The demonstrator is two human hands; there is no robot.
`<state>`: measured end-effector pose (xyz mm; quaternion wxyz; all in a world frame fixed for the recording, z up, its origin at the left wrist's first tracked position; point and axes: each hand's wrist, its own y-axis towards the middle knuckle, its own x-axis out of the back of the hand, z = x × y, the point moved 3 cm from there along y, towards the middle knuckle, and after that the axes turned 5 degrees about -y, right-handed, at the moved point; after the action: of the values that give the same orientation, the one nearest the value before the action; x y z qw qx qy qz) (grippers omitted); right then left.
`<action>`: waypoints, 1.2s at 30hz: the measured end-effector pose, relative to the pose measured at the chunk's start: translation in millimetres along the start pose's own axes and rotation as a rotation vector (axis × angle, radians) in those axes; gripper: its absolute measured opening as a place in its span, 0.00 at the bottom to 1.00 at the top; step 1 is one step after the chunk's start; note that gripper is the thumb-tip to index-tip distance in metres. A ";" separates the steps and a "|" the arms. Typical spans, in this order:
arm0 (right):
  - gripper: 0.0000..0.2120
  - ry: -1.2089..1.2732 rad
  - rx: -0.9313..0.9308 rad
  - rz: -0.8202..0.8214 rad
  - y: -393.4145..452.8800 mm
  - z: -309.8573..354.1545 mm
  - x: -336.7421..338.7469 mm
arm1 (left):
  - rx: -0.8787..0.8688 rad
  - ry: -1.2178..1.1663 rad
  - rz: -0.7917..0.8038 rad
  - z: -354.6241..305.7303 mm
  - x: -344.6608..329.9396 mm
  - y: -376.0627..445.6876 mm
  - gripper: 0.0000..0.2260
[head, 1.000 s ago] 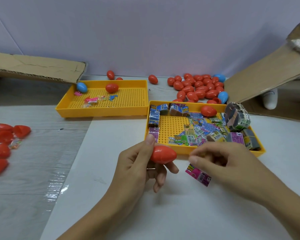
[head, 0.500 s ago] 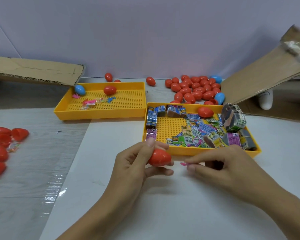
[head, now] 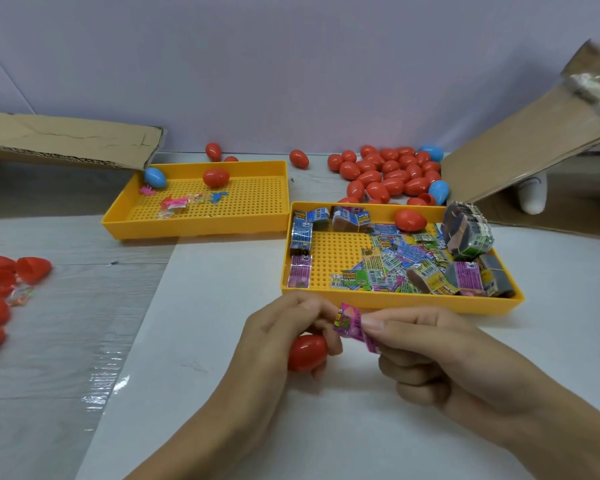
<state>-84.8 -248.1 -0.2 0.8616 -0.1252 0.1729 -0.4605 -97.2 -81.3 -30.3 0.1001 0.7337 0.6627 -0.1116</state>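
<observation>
Just below the middle of the frame, both hands meet over the white tabletop [head: 326,427]. The left hand [head: 281,344] is curled around a red plastic egg [head: 307,351]. The egg sits low in the grasp, tucked under the bent lower fingers, with its shiny side showing toward the centre of the picture. Above the egg, the same hand's upper fingertips [head: 317,308] reach the left edge of a small pink printed leaflet [head: 350,323].

The right hand [head: 447,362] pinches the leaflet between thumb and forefinger at its right edge. Its other fingers are folded in below. The leaflet stands between the two sets of fingertips, tilted, just above and to the right of the egg. Whether it touches the egg cannot be told.

Directly behind the hands, right of centre, a yellow tray [head: 395,301] holds more printed leaflets and folded bundles, with one red egg at its back. A second yellow tray [head: 194,230] lies in the upper left with small toys and two eggs. A heap of red eggs [head: 388,176] lies at the upper centre right, and red half shells [head: 0,282] lie at the left edge.
</observation>
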 end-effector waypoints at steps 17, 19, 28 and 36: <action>0.20 -0.461 0.480 -0.411 -8.3 12.1 5.3 | -0.114 0.137 -0.058 -5.4 1.3 -2.9 0.14; 0.20 -0.464 0.464 -0.371 -7.4 9.6 2.0 | -0.120 0.139 -0.041 -5.2 0.0 -3.2 0.14; 0.09 -0.430 0.425 -0.286 -3.2 7.0 3.1 | -0.123 0.131 0.026 -6.9 -1.0 -2.8 0.12; 0.13 -0.258 0.366 -0.252 -0.4 5.8 5.5 | -0.123 0.090 0.156 -8.4 -4.0 -4.3 0.05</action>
<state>-79.9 -252.6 4.1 0.8206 -0.0454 -0.0417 -0.5681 -101.5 -82.2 -21.1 0.1236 0.7799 0.6128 -0.0295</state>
